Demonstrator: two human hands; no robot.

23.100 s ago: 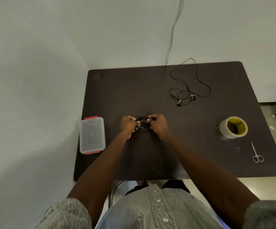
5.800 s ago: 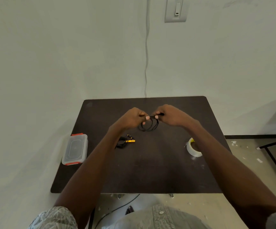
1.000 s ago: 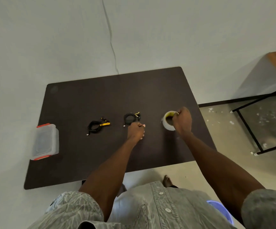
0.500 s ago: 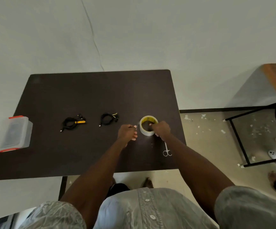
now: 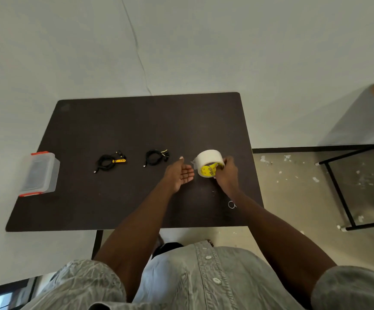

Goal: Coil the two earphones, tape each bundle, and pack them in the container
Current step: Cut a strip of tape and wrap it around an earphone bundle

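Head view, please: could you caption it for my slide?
Right hand tilts white tape roll up; open left hand nearby; two coiled black earphones await.

Matt dark brown table top (image 5: 136, 121), smooth; clear plastic container (image 5: 40, 173) at left, translucent lid with orange-red clips; tape roll (image 5: 208, 161) of pale, faintly glossy film over a yellow printed paper core; two black cord bundles (image 5: 108, 161) (image 5: 155, 156), matt; grey woven cloth shirt (image 5: 204, 278) at bottom, crinkled.

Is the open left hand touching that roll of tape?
Apart. In the head view, dark table shows between the left hand and the roll of tape, which only the right hand grips.
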